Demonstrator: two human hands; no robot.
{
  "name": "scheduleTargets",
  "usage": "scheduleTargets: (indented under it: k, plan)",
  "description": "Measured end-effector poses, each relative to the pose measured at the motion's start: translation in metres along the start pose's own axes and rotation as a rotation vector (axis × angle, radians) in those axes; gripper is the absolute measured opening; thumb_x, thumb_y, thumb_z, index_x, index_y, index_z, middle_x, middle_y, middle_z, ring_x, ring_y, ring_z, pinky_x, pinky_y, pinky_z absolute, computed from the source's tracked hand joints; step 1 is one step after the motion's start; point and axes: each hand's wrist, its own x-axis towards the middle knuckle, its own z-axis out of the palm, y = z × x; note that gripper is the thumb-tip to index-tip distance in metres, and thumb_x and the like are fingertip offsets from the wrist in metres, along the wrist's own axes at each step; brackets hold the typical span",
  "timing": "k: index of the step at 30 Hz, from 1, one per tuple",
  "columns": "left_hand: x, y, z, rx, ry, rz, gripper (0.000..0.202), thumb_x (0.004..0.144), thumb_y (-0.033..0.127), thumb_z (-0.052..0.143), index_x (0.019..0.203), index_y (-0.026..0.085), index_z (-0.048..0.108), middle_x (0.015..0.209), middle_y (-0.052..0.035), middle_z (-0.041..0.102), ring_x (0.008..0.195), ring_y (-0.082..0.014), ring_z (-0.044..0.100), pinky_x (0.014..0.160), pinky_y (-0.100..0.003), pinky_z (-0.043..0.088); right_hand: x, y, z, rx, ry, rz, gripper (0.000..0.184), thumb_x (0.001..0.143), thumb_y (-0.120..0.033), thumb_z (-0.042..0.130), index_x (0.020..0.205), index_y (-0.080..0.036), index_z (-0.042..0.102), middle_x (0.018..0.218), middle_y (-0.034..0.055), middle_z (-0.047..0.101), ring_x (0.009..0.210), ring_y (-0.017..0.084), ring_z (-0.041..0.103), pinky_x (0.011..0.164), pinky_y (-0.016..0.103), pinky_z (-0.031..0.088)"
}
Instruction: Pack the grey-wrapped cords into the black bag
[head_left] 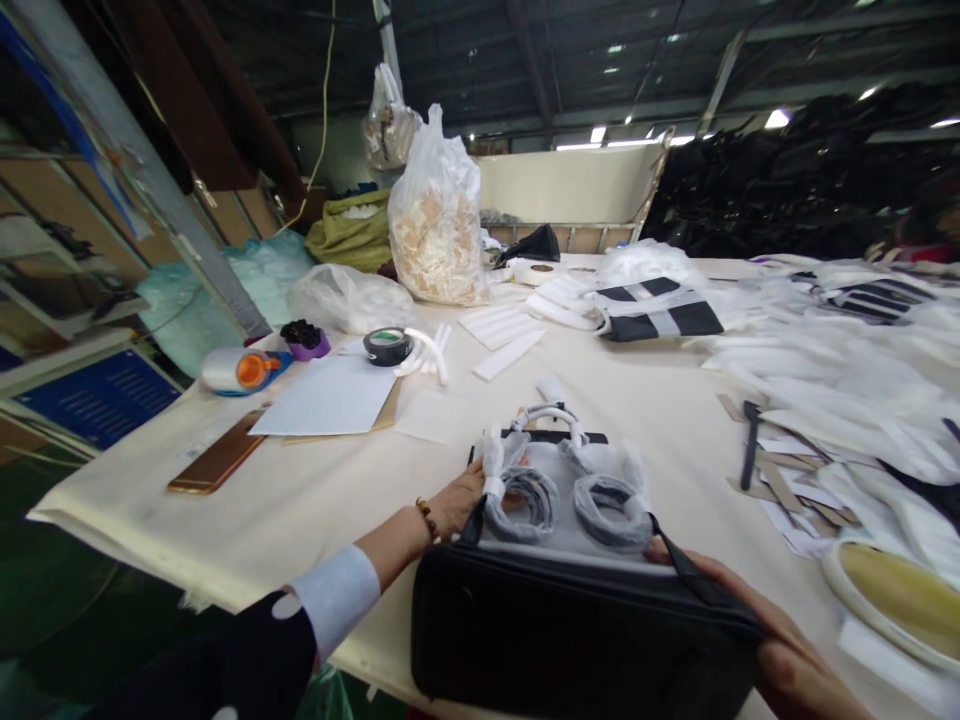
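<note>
A black handbag (pixel 585 630) sits at the table's near edge, its wide black side toward me. On its grey upper part lie two coiled straps (pixel 525 505) wrapped in clear film, with white wrapping around their ends. A film-wrapped carrying handle (pixel 559 415) arches at the far side. My left hand (pixel 456 502), with a beaded bracelet at the wrist, holds the bag's left end; its fingertips are partly hidden behind the wrapped strap. At the right end, my right hand (pixel 776 625) grips the bag's side, fingers reaching over the upper edge near the black side strap.
Left on the cream table (pixel 360 510) are a brown phone-like slab (pixel 219 455), white sheets (pixel 326 395), black tape (pixel 388 346) and a tape roll (pixel 236 370). Behind stands a bag of scraps (pixel 436 215). Right lie card strips (pixel 787 490), white wrapping (pixel 847 370) and a round yellow-topped item (pixel 900 600).
</note>
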Motion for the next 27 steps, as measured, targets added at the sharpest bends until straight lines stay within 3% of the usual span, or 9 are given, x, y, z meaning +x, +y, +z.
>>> scheduleTargets:
  k: [3,6,9,13,16,18,22,25,27]
  plan:
    - [-0.009,0.010,-0.012,-0.010,-0.054,0.034,0.031,0.076,0.031,0.056,0.105,0.022,0.063,0.122,-0.0062,0.053,0.123,-0.0245,0.034,0.107,-0.038,0.019,-0.005,0.000,0.008,-0.080,0.017,0.002,0.081,0.050,-0.065,0.066,0.117,-0.021,0.052,0.121,0.0099,0.055,0.111,0.034,0.047,0.096,0.042,0.036]
    - [-0.029,0.022,-0.027,-0.041,-0.117,0.042,0.027,0.079,0.032,0.050,0.100,0.023,0.065,0.118,-0.0040,0.056,0.120,-0.0228,0.038,0.106,-0.036,0.020,-0.005,-0.002,0.014,-0.143,0.062,0.026,0.068,0.059,-0.052,0.066,0.118,-0.021,0.052,0.121,0.0069,0.055,0.112,0.030,0.048,0.098,0.038,0.035]
    - [-0.059,0.030,-0.036,-0.134,-0.143,-0.040,0.036,0.086,0.037,0.036,0.107,0.022,0.061,0.117,-0.0033,0.057,0.116,-0.0212,0.044,0.105,-0.036,0.024,-0.004,-0.005,0.020,-0.154,0.104,0.061,0.060,0.061,-0.051,0.064,0.111,-0.020,0.055,0.114,0.0057,0.060,0.105,0.029,0.053,0.093,0.036,0.040]
    - [-0.097,0.037,-0.023,-0.452,0.027,-0.291,0.056,0.087,0.052,0.019,0.115,0.020,0.056,0.116,-0.0064,0.058,0.113,-0.0219,0.046,0.102,-0.038,0.029,-0.002,-0.008,0.026,-0.231,0.187,0.069,0.053,0.063,-0.055,0.060,0.102,-0.019,0.056,0.096,0.0050,0.066,0.092,0.028,0.058,0.080,0.034,0.047]
    - [-0.108,0.047,-0.005,-0.568,0.149,-0.307,0.062,0.074,0.060,0.048,0.118,0.017,0.052,0.112,-0.0076,0.059,0.103,-0.0250,0.052,0.092,-0.036,0.039,0.000,-0.007,0.027,-0.258,0.250,0.075,0.054,0.062,-0.057,0.059,0.102,-0.021,0.054,0.092,0.0032,0.066,0.091,0.027,0.058,0.078,0.032,0.047]
    - [-0.108,0.054,0.007,-0.569,0.235,-0.359,0.063,0.064,0.053,0.063,0.114,0.015,0.054,0.105,-0.0080,0.062,0.094,-0.0258,0.056,0.084,-0.035,0.044,0.003,-0.003,0.025,-0.264,0.258,0.086,0.053,0.063,-0.056,0.059,0.102,-0.021,0.054,0.092,0.0023,0.066,0.092,0.026,0.058,0.077,0.030,0.047]
    - [-0.104,0.057,0.021,-0.400,0.450,-0.569,0.053,0.062,0.050,0.062,0.098,0.011,0.061,0.095,-0.0105,0.064,0.090,-0.0279,0.056,0.080,-0.036,0.046,0.010,0.008,0.017,-0.236,0.179,0.137,0.054,0.065,-0.053,0.059,0.109,-0.022,0.054,0.104,0.0022,0.064,0.102,0.027,0.055,0.083,0.029,0.047]
    - [-0.103,0.057,0.022,-0.362,0.483,-0.634,0.053,0.062,0.053,0.061,0.095,0.011,0.061,0.091,-0.0102,0.065,0.088,-0.0278,0.057,0.078,-0.036,0.046,0.014,0.010,0.015,-0.164,0.142,0.220,0.064,0.063,-0.053,0.062,0.117,-0.021,0.051,0.113,0.0036,0.061,0.106,0.028,0.052,0.090,0.033,0.043]
    - [-0.102,0.060,0.019,-0.443,0.422,-0.620,0.049,0.064,0.051,0.061,0.094,0.012,0.062,0.089,-0.0078,0.066,0.086,-0.0258,0.057,0.076,-0.033,0.047,0.016,0.002,0.015,-0.076,0.109,0.276,0.067,0.060,-0.050,0.065,0.118,-0.019,0.050,0.109,0.0044,0.063,0.103,0.029,0.055,0.090,0.035,0.043]
